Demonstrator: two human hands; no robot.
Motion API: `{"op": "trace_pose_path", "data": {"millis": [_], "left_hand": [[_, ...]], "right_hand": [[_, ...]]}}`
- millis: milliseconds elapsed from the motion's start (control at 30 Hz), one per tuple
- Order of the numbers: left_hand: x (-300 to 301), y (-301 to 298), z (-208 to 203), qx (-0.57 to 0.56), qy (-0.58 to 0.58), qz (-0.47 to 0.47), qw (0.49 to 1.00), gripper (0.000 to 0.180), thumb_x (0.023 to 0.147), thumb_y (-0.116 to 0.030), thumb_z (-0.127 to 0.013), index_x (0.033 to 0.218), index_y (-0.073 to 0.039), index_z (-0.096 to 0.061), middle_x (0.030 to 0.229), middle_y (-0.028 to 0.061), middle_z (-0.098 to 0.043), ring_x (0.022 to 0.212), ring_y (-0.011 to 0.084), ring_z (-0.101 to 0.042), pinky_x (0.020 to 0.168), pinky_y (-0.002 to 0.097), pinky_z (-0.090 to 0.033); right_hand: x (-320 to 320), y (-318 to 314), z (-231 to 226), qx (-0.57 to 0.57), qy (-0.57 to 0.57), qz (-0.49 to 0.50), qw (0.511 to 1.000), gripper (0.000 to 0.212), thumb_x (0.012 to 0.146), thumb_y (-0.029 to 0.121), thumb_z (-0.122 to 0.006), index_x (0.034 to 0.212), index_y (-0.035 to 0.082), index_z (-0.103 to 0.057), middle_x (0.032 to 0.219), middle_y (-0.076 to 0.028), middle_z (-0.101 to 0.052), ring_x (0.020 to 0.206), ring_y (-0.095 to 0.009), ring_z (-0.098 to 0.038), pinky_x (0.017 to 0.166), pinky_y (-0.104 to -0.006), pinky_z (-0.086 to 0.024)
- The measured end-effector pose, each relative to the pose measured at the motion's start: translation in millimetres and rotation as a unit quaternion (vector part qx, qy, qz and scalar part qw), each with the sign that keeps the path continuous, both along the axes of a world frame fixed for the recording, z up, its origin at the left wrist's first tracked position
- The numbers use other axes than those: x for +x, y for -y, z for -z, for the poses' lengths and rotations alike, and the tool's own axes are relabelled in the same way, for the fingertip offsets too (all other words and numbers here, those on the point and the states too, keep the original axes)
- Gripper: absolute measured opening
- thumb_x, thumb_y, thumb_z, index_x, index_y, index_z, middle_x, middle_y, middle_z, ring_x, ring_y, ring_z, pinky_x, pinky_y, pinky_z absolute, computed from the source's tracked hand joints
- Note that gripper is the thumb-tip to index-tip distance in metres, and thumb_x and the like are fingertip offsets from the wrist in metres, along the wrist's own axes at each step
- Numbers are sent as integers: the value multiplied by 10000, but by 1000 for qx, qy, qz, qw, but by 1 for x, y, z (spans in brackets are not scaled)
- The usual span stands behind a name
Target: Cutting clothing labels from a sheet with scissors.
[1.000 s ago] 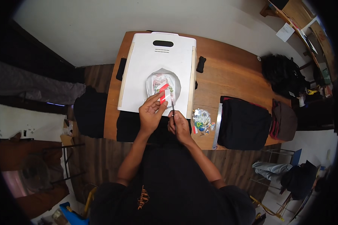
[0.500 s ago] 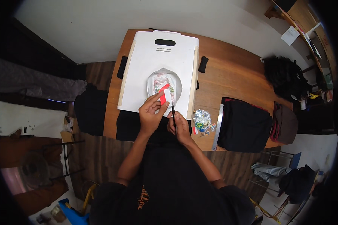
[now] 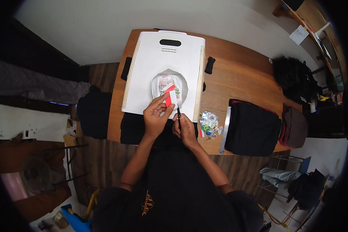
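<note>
My left hand [image 3: 154,116] pinches a red-and-white piece [image 3: 170,99], flat like paper or a sticker, between thumb and fingers. It is held over the round opening of a white board [image 3: 143,77]. Close by on the right, my right hand [image 3: 187,131] is closed around a slim black tool [image 3: 178,116] whose tip points away from me, near the piece's lower right side. Whether the tool is a cutter, a pen or something else cannot be made out. Below the piece, a printed sheet [image 3: 164,80] shows inside the opening, partly hidden by my left hand.
The board lies on a wooden table [image 3: 239,73]. To its right are a clear bag of colourful stickers [image 3: 208,123], a metal ruler [image 3: 225,129] and folded black cloth [image 3: 251,129]. A small black item [image 3: 210,65] and a black backpack [image 3: 295,79] sit farther off.
Both hands keep nearly the same pose and hold on the piece and the tool. The whole view has shifted very slightly.
</note>
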State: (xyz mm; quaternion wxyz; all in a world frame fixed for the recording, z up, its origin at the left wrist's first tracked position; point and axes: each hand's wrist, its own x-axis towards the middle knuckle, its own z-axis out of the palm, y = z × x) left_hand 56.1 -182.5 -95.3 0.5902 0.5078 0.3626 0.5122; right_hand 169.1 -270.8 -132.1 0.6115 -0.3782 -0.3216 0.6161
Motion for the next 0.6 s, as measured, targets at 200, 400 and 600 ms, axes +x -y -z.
{"op": "trace_pose_path", "data": {"millis": [200,400,600], "left_hand": [[0,1,0,5,-3,-1,1000,428,876,98,-705,1293,75,-611,1213,116,-634,906,89,-657,768,215,-536],[-2,2,0,8,-12,1,1000,445,872,113,-698,1303,86,-592,1215,138,-632,942,112,-667,831,241,-561],[0,4,1,17,-13,-3,1000,441,869,116,-701,1298,79,-603,1211,132,-633,928,109,-669,803,233,-553]], "right_hand": [[-1,1,3,17,8,8,1000,361,1114,349,-325,1083,38,-505,601,27,-341,472,-59,-302,463,-217,-299],[-1,3,-1,23,4,4,1000,361,1113,351,-329,1091,36,-505,601,28,-338,469,-56,-295,459,-216,-293],[0,4,3,7,19,-6,1000,375,1108,376,-320,1087,42,-488,579,23,-345,450,-76,-314,487,-232,-317]]}}
